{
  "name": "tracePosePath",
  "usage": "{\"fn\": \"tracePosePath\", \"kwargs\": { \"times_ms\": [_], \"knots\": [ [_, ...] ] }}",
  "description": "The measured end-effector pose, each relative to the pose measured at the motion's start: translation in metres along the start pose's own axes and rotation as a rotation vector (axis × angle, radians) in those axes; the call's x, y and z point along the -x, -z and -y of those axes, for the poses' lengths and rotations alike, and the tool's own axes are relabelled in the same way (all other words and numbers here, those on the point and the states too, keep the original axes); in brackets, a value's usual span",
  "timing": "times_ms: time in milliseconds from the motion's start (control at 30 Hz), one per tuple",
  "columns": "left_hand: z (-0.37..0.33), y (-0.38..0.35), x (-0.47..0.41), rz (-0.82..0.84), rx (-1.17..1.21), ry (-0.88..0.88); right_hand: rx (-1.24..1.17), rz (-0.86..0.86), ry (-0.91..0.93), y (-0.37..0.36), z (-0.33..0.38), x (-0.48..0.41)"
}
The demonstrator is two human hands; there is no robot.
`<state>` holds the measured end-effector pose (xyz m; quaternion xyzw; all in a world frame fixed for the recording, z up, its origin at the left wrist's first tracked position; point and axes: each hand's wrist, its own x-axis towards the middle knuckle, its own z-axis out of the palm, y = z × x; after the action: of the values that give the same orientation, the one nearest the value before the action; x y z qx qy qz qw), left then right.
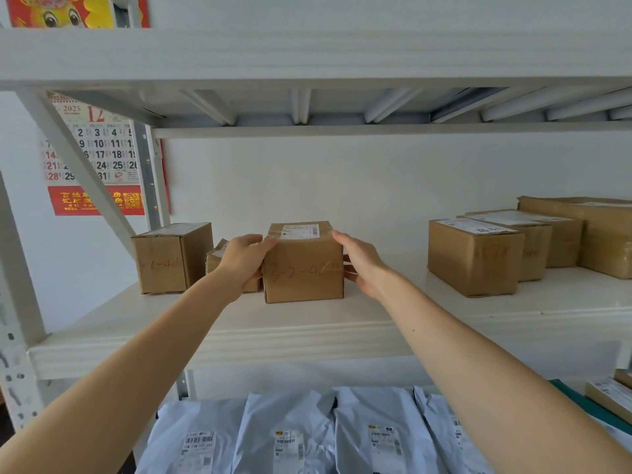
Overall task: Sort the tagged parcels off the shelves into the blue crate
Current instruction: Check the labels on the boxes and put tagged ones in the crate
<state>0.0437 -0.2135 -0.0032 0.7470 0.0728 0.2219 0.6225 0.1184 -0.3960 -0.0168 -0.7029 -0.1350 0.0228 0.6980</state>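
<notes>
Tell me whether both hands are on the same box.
Yes, the left hand and right hand hold opposite sides of the middle box.

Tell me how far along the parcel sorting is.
Done: no sorted parcels visible. In hand: left hand and right hand grip the middle cardboard box, resting on the shelf. Left: cardboard boxes beside it, grey mailer bags below.
</notes>
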Motion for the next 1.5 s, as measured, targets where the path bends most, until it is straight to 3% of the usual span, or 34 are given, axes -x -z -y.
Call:
{"fn": "tracePosePath", "kwargs": {
  "times_ms": [167,300,500,700,1133,1500],
  "knots": [
    [-0.008,0.001,0.004,-0.053,-0.078,-0.124,0.086,-0.007,0.047,0.002,0.005,0.007],
    [-0.021,-0.010,0.012,-0.109,-0.216,-0.345,0.108,-0.047,0.104,0.012,0.014,0.018],
    [-0.038,-0.046,0.025,-0.050,-0.262,-0.505,0.099,-0.087,0.185,0.040,0.029,0.033],
    [-0.056,-0.098,0.037,0.038,-0.167,-0.492,0.112,-0.139,0.256,0.086,0.047,0.041],
    [-0.086,-0.221,0.053,0.186,-0.201,-0.375,0.140,-0.256,0.283,0.214,0.064,0.048],
    [-0.071,-0.291,0.048,0.198,-0.193,-0.044,0.184,-0.281,0.213,0.280,0.034,0.043]
  ]
}}
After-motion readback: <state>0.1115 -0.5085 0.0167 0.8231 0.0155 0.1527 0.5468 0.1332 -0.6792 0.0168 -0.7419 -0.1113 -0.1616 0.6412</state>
